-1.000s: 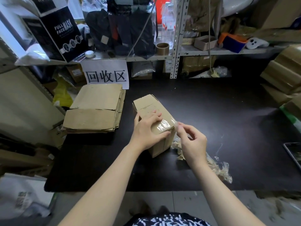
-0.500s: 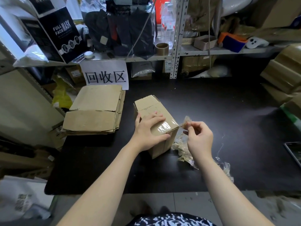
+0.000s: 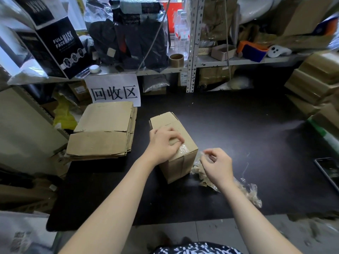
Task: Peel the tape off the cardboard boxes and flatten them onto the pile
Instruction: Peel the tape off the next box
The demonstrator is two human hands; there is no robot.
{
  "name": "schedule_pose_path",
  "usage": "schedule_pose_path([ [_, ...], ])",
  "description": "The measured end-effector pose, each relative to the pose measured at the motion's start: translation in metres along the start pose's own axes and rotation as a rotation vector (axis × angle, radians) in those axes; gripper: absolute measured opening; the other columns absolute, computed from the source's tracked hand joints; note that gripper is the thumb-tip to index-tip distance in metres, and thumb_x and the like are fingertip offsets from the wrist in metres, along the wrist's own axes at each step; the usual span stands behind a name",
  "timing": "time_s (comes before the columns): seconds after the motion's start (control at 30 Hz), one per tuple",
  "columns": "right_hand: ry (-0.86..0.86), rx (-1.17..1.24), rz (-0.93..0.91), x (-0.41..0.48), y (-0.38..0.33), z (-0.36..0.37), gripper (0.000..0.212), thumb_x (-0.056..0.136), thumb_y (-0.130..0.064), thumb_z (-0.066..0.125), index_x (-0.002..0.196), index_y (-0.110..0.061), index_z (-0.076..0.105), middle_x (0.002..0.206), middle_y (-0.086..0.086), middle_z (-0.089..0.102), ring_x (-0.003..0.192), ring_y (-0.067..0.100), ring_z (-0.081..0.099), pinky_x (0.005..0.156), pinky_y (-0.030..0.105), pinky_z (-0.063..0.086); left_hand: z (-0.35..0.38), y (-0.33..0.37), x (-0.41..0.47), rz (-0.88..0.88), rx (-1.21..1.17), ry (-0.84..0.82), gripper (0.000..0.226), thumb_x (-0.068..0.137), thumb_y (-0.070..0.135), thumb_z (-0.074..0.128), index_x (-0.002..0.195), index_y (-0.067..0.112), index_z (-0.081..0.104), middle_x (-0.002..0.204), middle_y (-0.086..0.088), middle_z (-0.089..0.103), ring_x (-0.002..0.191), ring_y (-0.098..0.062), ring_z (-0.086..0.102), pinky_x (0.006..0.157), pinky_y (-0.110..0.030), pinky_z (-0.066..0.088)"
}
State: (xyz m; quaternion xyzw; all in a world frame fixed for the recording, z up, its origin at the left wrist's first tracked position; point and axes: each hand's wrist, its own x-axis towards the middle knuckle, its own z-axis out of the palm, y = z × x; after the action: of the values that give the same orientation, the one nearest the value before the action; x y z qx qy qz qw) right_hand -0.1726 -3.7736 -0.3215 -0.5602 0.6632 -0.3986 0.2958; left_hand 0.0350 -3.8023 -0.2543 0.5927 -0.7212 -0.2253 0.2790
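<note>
I am steadying the box (image 3: 180, 162), just right of the pile (image 3: 102, 132), my left hand (image 3: 163, 143) curling over its top. My right hand (image 3: 218, 165) is pinching what looks like clear tape (image 3: 202, 154). I am judging the cardboard light and crushable, and the tape flimsy and clingy, best gripped close to the box's edge.

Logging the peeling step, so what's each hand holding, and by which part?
The fingers of the right hand pinch a strip of clear tape by its end, beside the cardboard box. The left hand grips the box across its top.
</note>
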Motion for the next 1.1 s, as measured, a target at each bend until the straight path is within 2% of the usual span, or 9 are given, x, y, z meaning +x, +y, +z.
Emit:
schedule_pose_path([
  [0.1,-0.104,-0.152,-0.007,-0.006,0.014,-0.002,0.008,0.088,-0.020,0.074,0.089,-0.015,0.081,0.094,-0.001,0.072,0.093,0.018,0.065,0.086,0.028,0.046,0.002,0.001,0.001,-0.006,-0.016,0.023,0.018,0.091,0.026,0.071,0.079,0.040,0.073,0.101,0.017,0.061,0.113,-0.003,0.051,0.102,-0.027,0.017],
  [0.2,-0.148,-0.251,0.006,-0.009,0.017,-0.002,0.013,0.092,-0.021,0.070,0.093,-0.016,0.082,0.095,0.000,0.077,0.096,0.022,0.068,0.087,0.032,0.049,0.006,0.002,-0.001,-0.006,0.012,0.035,0.018,0.092,0.024,0.071,0.081,0.038,0.070,0.101,0.016,0.059,0.116,-0.007,0.049,0.097,-0.023,0.015],
  [0.33,-0.138,-0.309,0.025,-0.009,0.017,-0.002,0.026,0.085,-0.009,0.069,0.108,-0.016,0.078,0.097,0.000,0.077,0.099,0.024,0.069,0.093,0.034,0.048,0.009,0.005,-0.001,-0.020,0.074,0.014,0.012,0.097,0.024,0.067,0.088,0.031,0.071,0.106,0.016,0.055,0.118,-0.010,0.042,0.092,-0.021,0.012],
  [0.43,-0.038,-0.343,-0.039,-0.010,0.012,-0.001,0.023,0.084,-0.013,0.074,0.106,-0.021,0.077,0.101,-0.004,0.076,0.105,0.023,0.067,0.096,0.039,0.041,0.007,0.008,0.000,-0.021,0.107,-0.014,0.014,0.098,0.027,0.063,0.087,0.034,0.067,0.109,0.019,0.052,0.115,-0.005,0.040,0.090,-0.022,0.011],
  [0.53,0.083,-0.259,-0.171,-0.009,-0.004,-0.002,0.017,0.085,-0.011,0.075,0.101,-0.017,0.076,0.102,-0.002,0.075,0.104,0.023,0.065,0.092,0.040,0.044,0.007,0.011,0.001,-0.035,0.101,-0.025,0.011,0.097,0.029,0.064,0.086,0.034,0.064,0.111,0.020,0.051,0.111,-0.001,0.038,0.091,-0.023,0.011],
  [0.67,0.094,-0.073,-0.297,-0.010,-0.033,0.001,0.019,0.086,0.000,0.068,0.098,-0.012,0.077,0.097,-0.002,0.073,0.098,0.018,0.063,0.087,0.018,0.043,0.008,0.010,0.004,-0.042,0.116,-0.021,0.013,0.097,0.027,0.063,0.085,0.030,0.064,0.111,0.018,0.051,0.114,-0.004,0.040,0.093,-0.025,0.013],
  [0.77,0.069,-0.026,-0.288,-0.013,-0.041,0.007,0.019,0.087,-0.001,0.068,0.097,-0.014,0.078,0.099,-0.005,0.066,0.100,0.014,0.060,0.089,0.008,0.038,0.012,0.008,0.003,-0.032,0.131,-0.014,0.013,0.100,0.027,0.061,0.087,0.027,0.062,0.112,0.017,0.048,0.117,-0.007,0.039,0.091,-0.025,0.012],
  [0.97,0.006,0.011,-0.243,-0.013,-0.045,0.015,0.022,0.091,-0.025,0.075,0.113,-0.019,0.076,0.110,-0.008,0.055,0.107,0.010,0.055,0.095,0.020,0.043,0.013,0.003,-0.003,0.033,0.047,-0.045,0.012,0.104,0.024,0.053,0.093,0.027,0.058,0.122,0.011,0.050,0.125,-0.009,0.038,0.105,-0.025,0.012],
  [1.1,-0.019,-0.029,-0.230,-0.010,-0.053,0.018,0.017,0.094,-0.015,0.067,0.106,-0.021,0.077,0.112,-0.005,0.050,0.110,0.009,0.041,0.093,0.019,0.038,0.012,0.002,-0.008,0.071,-0.045,-0.082,0.012,0.102,0.022,0.058,0.091,0.027,0.057,0.126,0.008,0.052,0.126,-0.007,0.036,0.114,-0.030,0.013],
])
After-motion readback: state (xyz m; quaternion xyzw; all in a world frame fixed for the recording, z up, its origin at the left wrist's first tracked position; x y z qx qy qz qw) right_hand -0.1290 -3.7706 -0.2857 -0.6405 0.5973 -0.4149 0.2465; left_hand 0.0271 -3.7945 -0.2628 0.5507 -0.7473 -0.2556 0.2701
